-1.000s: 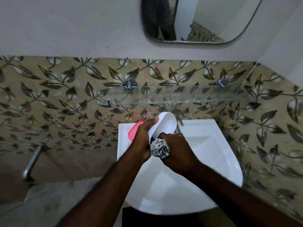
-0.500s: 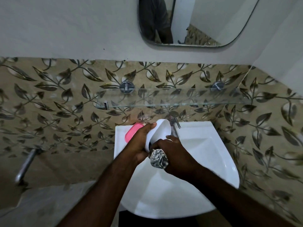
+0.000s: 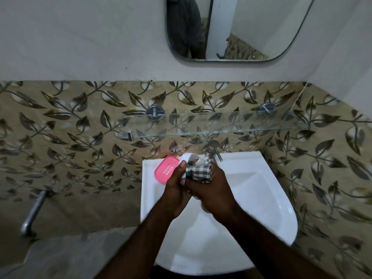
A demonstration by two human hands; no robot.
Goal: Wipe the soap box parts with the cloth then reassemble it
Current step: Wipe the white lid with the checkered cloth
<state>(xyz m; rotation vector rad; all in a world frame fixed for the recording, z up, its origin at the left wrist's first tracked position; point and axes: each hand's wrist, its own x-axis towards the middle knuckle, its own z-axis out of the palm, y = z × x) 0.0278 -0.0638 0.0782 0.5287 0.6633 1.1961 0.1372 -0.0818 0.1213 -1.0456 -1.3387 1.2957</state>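
Note:
My left hand (image 3: pixel 175 184) grips the white soap box part (image 3: pixel 188 157) over the back left of the white sink (image 3: pixel 261 198); only its upper rim shows above my fingers. My right hand (image 3: pixel 211 190) holds a grey and white checked cloth (image 3: pixel 199 170) pressed against the white part, covering most of it. The pink soap box part (image 3: pixel 166 169), with small holes in its face, lies on the sink's back left ledge, just left of my left hand.
A chrome tap (image 3: pixel 213 151) stands at the sink's back, right behind the cloth. A glass shelf (image 3: pixel 211 125) hangs above it and a mirror (image 3: pixel 231 29) higher up. A metal pipe (image 3: pixel 33 212) sticks out of the tiled wall at the left.
The cloth has moved up from below the white part to over its face, unbunching and hiding most of it. Both hands stay close together above the sink.

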